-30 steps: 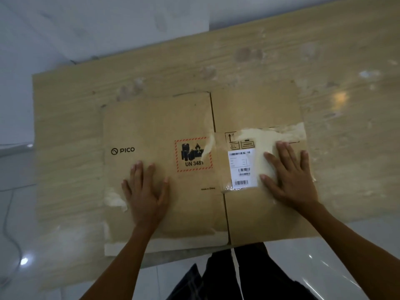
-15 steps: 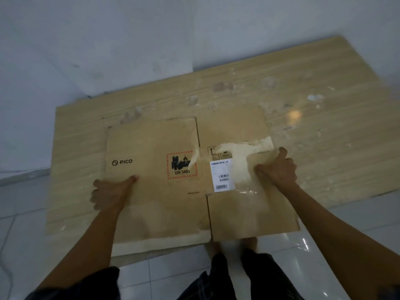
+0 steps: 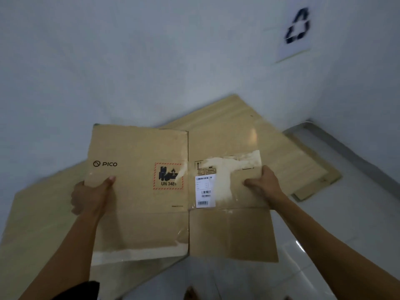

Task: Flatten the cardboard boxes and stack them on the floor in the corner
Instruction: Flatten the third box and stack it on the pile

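A flattened brown cardboard box [image 3: 138,213] with a PICO logo, a red-framed UN 3481 mark and a white barcode label is lifted off the wooden table [image 3: 249,131]. My left hand [image 3: 91,198] grips its left edge, thumb on top. My right hand [image 3: 263,186] grips its right edge, thumb on the torn tape patch. The box is held flat and tilted toward me, above the table's near edge. More flat cardboard [image 3: 318,178] lies on the floor in the corner at the right, partly hidden behind the table.
White walls stand close behind the table. A paper sign with a recycling symbol [image 3: 296,29] hangs on the right wall above the corner. Glossy white floor tiles [image 3: 324,234] stretch to the right and below. The table fills the left and middle.
My hands went from pressing flat on the box to gripping its side edges. The box has risen off the table. My view has turned right toward the corner.
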Tool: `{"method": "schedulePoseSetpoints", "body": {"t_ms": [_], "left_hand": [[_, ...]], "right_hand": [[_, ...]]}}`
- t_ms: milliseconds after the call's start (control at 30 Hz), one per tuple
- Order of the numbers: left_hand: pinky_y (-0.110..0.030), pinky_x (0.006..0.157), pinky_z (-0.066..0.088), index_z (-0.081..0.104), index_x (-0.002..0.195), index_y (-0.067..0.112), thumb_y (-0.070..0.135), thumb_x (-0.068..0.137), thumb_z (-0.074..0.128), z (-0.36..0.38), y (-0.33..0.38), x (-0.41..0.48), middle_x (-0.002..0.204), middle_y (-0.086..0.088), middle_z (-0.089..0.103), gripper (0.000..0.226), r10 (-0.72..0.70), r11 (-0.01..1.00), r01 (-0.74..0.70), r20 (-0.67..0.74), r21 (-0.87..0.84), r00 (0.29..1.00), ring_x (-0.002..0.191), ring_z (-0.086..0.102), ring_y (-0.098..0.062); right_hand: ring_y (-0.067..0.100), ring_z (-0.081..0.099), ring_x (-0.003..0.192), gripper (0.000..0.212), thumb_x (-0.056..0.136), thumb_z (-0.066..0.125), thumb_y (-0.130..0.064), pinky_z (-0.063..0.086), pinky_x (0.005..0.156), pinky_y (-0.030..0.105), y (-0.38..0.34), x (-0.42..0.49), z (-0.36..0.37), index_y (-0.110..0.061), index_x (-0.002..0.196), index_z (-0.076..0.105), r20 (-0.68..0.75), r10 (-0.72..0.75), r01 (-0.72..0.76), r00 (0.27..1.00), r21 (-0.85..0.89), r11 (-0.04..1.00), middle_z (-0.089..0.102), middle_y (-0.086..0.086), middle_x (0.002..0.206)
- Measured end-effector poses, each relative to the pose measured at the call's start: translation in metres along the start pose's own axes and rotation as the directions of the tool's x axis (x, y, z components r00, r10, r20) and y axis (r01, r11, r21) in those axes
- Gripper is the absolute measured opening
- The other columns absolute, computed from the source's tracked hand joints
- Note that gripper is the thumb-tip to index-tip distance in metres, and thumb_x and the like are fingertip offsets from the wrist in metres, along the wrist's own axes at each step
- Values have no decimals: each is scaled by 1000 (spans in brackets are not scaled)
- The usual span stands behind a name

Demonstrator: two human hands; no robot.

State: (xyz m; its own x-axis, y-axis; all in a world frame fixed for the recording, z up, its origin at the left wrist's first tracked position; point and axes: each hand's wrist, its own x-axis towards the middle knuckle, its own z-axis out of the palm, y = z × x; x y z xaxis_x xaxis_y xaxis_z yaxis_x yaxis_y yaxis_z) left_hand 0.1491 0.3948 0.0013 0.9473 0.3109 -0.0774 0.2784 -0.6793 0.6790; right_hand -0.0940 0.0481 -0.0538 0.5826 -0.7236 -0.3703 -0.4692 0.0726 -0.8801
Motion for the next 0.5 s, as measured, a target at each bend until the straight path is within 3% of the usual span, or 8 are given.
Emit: {"method": "schedulePoseSetpoints", "body": {"t_ms": [100, 200, 500], "left_hand": [[-60, 96, 42, 57, 121, 9, 71, 48, 73, 36, 67, -47, 123, -23, 60, 97, 106, 994, -107, 36, 19, 994, 113, 55, -46], [-59, 97, 38, 53, 124, 5, 60, 59, 78, 68, 136, -94, 125, -27, 56, 88, 194, 979, -196, 36, 54, 980, 116, 51, -48], [-58, 100, 34, 48, 128, 2, 58, 65, 75, 199, 292, -165, 128, -30, 51, 88, 409, 897, -417, 85, 146, 909, 120, 46, -48]], "right_hand": [[31, 57, 97, 44, 70, 75, -12, 51, 85, 49, 2, 6, -72, -9, 105, 48, -90, -11, 15, 996, 40, 999, 57, 10, 104], [30, 58, 101, 49, 69, 74, -11, 52, 86, 48, 8, 18, -130, -9, 110, 48, -171, 16, 4, 985, 114, 993, 59, 10, 109], [29, 56, 106, 59, 71, 74, -14, 51, 89, 49, 47, 86, -250, -9, 123, 48, -314, 115, -27, 942, 270, 962, 57, 8, 115]]}}
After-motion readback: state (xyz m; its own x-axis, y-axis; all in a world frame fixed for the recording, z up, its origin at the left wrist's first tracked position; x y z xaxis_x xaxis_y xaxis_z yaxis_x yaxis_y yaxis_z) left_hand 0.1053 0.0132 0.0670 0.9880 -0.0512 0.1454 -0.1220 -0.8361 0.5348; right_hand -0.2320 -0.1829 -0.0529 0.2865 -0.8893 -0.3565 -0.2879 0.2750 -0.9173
